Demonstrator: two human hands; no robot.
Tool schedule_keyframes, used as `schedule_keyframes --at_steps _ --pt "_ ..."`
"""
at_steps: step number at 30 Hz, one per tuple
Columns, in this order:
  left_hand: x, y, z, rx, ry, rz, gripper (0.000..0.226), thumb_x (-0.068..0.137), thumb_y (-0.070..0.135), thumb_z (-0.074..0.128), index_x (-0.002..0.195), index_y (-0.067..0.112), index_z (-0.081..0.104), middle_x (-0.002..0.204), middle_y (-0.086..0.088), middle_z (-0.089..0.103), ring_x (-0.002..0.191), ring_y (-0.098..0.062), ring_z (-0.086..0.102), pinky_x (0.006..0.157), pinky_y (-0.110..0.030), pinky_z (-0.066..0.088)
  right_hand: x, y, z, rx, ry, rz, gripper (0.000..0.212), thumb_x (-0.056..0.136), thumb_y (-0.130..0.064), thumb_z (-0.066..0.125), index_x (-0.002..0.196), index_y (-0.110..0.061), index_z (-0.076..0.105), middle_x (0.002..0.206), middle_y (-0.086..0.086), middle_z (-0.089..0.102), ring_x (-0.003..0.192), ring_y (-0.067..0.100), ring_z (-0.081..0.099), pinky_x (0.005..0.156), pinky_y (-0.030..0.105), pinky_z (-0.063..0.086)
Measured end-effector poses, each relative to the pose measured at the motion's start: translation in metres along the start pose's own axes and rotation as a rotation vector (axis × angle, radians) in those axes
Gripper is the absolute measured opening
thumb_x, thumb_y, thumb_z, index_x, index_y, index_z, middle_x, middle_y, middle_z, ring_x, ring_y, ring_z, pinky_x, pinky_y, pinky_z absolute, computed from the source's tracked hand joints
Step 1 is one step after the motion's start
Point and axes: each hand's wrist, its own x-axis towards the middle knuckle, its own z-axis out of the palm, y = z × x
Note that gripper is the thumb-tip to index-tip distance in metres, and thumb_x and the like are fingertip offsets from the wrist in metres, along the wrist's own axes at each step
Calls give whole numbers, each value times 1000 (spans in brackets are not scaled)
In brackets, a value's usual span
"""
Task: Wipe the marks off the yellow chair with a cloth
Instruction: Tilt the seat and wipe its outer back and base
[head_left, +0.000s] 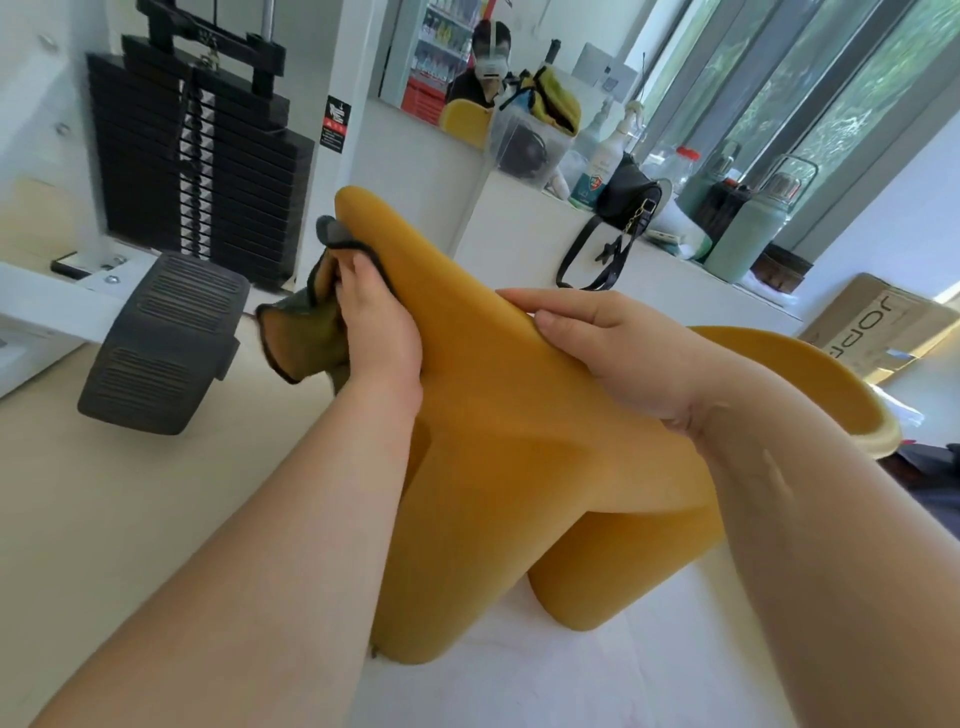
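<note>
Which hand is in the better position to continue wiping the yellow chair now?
The left hand, probably: it already grips the cloth against the yellow chair. The right hand carries no cloth and only rests on the chair, steadying it.

The chair (509, 426) stands on the floor in the centre, with the cloth (306, 322) against its left side, the weight stack (192, 161) behind to the left, and the handbag (623, 208) on the table (519, 249) behind it.
</note>
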Motion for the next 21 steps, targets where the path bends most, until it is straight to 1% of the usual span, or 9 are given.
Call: schedule_keyframes --at_steps 3,6,8,10,13,15,17,19,21 --pt "-34 -10 4 25 -51 115 72 80 84 22 149 64 13 165 16 23 149 -19 29 121 -58 23 0 -1 2 -38 30 -30 36 109 -37 38 137 -51 55 133 -26 59 123 5 54 110 32 41" --pt "-97 -39 13 153 -103 204 64 99 62 19 157 49 -6 169 15 -5 156 -13 3 127 -52 9 -6 -2 3 -98 40 -49 36 109 -41 35 139 -52 52 132 -27 59 123 4 54 108 32 41" --pt "-133 -51 17 210 -108 273 70 97 61 22 159 43 -6 168 13 -4 155 -13 4 126 -49 12 -18 -2 3 -121 30 -65 36 108 -42 36 138 -55 52 130 -32 59 121 -4 54 109 30 41" --pt "-143 -54 16 217 -41 335 73 94 63 21 159 41 0 169 11 2 154 -13 10 126 -45 13 -34 -1 1 -164 25 -91 36 105 -46 35 134 -62 50 126 -38 59 118 -9 54 103 22 41" --pt "-121 -29 0 153 42 271 73 89 69 18 158 48 6 167 11 10 151 -14 19 125 -39 14 -57 -3 -3 -209 5 -83 35 98 -53 32 121 -74 49 117 -43 60 110 -11 57 89 10 42" --pt "-87 -11 -15 137 34 269 71 91 67 22 158 48 12 164 11 20 149 -14 25 125 -44 16 -64 -7 -7 -211 -19 -37 35 94 -56 33 119 -75 49 116 -42 62 109 -11 59 91 15 44" --pt "-49 -2 -32 116 -32 264 67 93 66 24 156 49 15 163 15 22 148 -9 25 125 -47 18 -63 -14 -9 -192 -42 4 34 96 -54 36 120 -66 55 116 -34 66 109 -5 62 97 28 47" --pt "-32 -4 -41 102 -109 247 67 94 67 24 157 49 10 165 20 13 148 -2 19 126 -47 16 -51 -31 -2 -158 -53 24 32 99 -50 37 118 -55 63 114 -25 69 106 -1 63 99 35 48" --pt "-47 -14 -39 142 -126 240 68 97 66 20 159 44 4 169 17 2 153 -2 6 127 -47 10 -24 -56 14 -198 -28 9 33 104 -47 37 125 -44 62 117 -21 67 107 1 60 98 32 46"
